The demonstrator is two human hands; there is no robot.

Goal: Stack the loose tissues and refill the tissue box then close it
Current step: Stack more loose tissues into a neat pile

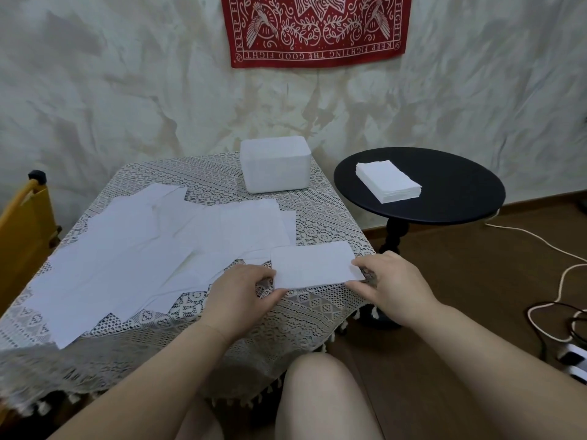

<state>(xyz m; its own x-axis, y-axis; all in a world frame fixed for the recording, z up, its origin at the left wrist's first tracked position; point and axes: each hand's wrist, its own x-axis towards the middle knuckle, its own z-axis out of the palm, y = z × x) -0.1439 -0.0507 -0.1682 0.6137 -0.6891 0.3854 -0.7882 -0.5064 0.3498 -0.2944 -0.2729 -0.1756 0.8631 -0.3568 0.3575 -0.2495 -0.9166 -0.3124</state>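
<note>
Left hand [241,292] and right hand [392,285] pinch opposite ends of one folded tissue [314,265] between thumb and fingers at the lace-covered table [317,309] front edge, crumpled white wall behind.

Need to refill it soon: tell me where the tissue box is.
The tissue box stands at the far edge of the lace-covered table, left of the black round table.

Bare lace tablecloth [320,214] lies between loose tissues [133,249] and tissue box [275,165].
</note>
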